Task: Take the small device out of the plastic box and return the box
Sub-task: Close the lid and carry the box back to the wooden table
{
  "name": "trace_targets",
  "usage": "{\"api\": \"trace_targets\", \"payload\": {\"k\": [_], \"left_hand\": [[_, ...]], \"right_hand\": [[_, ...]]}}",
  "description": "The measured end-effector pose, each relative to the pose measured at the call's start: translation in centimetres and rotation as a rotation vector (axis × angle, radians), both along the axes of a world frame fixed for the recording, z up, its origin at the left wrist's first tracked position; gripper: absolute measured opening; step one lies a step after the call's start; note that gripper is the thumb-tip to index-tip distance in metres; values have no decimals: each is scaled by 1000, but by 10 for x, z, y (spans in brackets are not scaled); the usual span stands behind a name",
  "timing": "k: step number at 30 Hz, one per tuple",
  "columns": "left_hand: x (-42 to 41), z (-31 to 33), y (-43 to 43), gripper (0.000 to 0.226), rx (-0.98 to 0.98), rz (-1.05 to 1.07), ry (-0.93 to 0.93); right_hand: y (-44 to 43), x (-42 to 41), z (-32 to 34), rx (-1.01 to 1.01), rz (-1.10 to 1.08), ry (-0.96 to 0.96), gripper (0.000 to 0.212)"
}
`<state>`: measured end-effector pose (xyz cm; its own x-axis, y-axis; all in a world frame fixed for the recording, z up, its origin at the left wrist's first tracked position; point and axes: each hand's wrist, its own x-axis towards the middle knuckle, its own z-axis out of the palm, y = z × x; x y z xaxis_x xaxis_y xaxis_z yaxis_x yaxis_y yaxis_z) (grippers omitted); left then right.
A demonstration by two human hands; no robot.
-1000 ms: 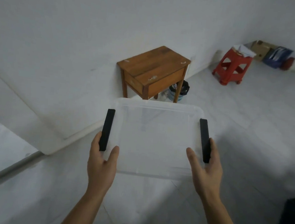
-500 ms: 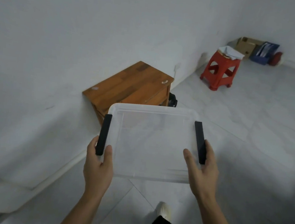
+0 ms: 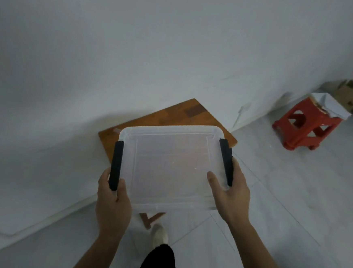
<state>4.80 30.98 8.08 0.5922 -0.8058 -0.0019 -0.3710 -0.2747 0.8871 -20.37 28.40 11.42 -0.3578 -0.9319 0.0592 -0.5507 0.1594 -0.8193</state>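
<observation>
A clear plastic box (image 3: pixel 172 165) with a lid and two black side latches is held level in front of me, over a small wooden table (image 3: pixel 185 115). My left hand (image 3: pixel 113 200) grips its near left corner by the black latch. My right hand (image 3: pixel 229 193) holds the near right corner, thumb on the lid. Through the lid I see nothing lying inside; the small device is not in sight.
The wooden table stands against a white wall (image 3: pixel 136 46). A red plastic stool (image 3: pixel 305 127) with papers on it stands to the right, cardboard boxes (image 3: pixel 352 94) behind it. My leg and shoe (image 3: pixel 160 236) show on the pale tiled floor below the box.
I have walked up to the wooden table. The box, held the same way in both hands, now hangs over the table top instead of short of it.
</observation>
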Motion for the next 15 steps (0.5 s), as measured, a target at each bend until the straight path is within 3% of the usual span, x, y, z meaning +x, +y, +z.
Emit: {"api": "trace_targets", "payload": {"k": [7,15], "left_hand": [[-13,-42,-138,47,30,-20,-15],[-3,-68,-228,53,199,62,-3]], "right_hand": [[-145,-4,-39,194,61,211,80],[-272,5,-76,278,206,270,87]]}}
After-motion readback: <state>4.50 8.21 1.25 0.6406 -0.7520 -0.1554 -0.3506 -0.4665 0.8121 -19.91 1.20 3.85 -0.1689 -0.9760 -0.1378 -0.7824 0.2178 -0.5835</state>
